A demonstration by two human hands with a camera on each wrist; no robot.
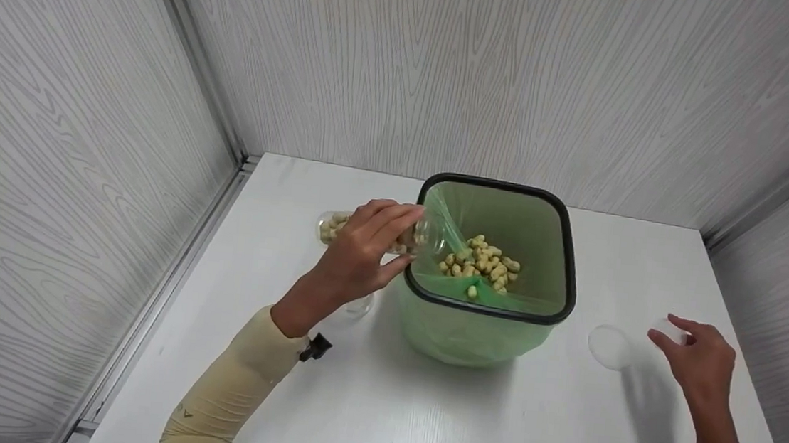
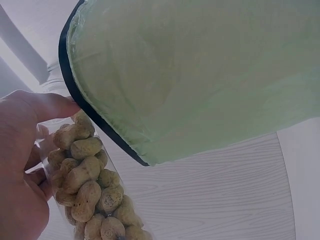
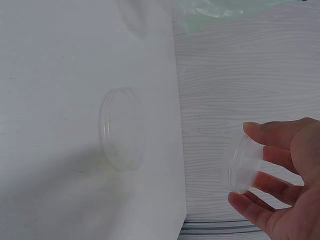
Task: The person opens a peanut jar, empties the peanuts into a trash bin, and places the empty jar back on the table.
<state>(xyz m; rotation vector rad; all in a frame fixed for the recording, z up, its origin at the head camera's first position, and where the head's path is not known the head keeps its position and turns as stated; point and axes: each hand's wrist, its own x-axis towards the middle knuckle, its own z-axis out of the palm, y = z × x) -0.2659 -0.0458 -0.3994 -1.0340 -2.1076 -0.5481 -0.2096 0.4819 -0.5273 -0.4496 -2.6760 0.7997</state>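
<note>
My left hand [image 1: 363,251] grips a clear jar [image 2: 90,190] of unshelled peanuts. The jar lies on its side in the air, its mouth over the left rim of a bin [image 1: 486,312] with a black rim and a green plastic liner. A pile of peanuts [image 1: 487,264] sits inside the liner. Off to the right, my right hand [image 1: 700,359] pinches a clear round lid [image 3: 242,162] by its edge, above the table. Another clear lid [image 1: 610,347] lies flat on the table between the bin and that hand.
Beneath my left wrist, a clear round object [image 1: 358,307] rests on the white table [image 1: 434,425], partly hidden. Wood-grain panels [image 1: 407,73] wall in the table at the back and both sides.
</note>
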